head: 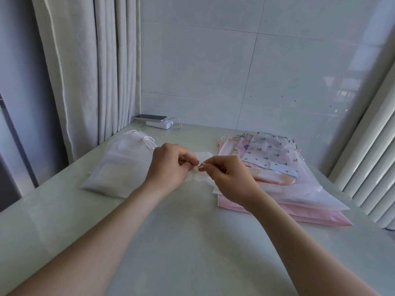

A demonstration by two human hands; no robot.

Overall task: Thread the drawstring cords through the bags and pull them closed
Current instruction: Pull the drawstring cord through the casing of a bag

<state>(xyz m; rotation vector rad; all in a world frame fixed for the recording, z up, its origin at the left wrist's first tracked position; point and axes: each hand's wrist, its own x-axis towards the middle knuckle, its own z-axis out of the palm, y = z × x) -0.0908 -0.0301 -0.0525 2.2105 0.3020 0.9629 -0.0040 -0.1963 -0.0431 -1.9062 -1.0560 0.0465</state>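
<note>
Two bare hands meet above the middle of the pale green glossy table [192, 242], the left hand [168, 167] and the right hand [228, 178] each with its grip pinched tight on the thin pale drawstring cord [200, 166], fingertips almost touching. The small white translucent bag [204, 155] lies on the table just under and behind the hands. A filled white drawstring bag [115, 167] lies to the left, a flat stack of pink and cactus-printed bags [277, 165] to the right, and a dark phone [150, 117] rests on a white power bank [159, 124] near the far edge.
</note>
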